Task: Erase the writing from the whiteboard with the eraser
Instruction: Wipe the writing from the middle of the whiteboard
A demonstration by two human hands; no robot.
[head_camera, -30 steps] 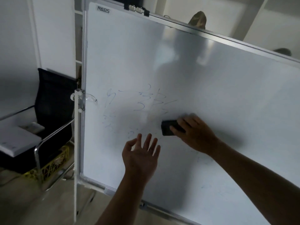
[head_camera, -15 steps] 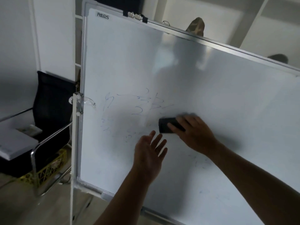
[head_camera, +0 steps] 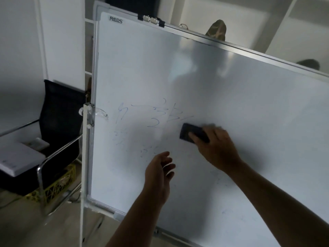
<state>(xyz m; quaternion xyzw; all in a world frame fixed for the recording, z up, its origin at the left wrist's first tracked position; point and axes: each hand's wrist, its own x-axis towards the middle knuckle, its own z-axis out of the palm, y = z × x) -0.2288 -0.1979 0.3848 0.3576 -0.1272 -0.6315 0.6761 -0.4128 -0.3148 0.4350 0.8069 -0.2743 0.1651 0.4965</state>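
Indoors, a large white, metal-framed whiteboard (head_camera: 222, 90) on a stand carries the printed brand "REDS" (head_camera: 115, 20) at its top left corner. Faint blue handwriting (head_camera: 153, 120), too smeared to read, sits left of centre. The right hand (head_camera: 216, 148) grasps a dark rectangular eraser (head_camera: 191, 133) pressed flat against the board, just right of the writing. The left hand (head_camera: 158, 173) hovers below with fingers loosely spread, holding nothing.

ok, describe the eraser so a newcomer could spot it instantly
Find the big whiteboard on its stand. Near its middle, the right hand presses a small dark rectangular eraser against the board, just right of the faint blue writing. It is the only dark object on the white surface.
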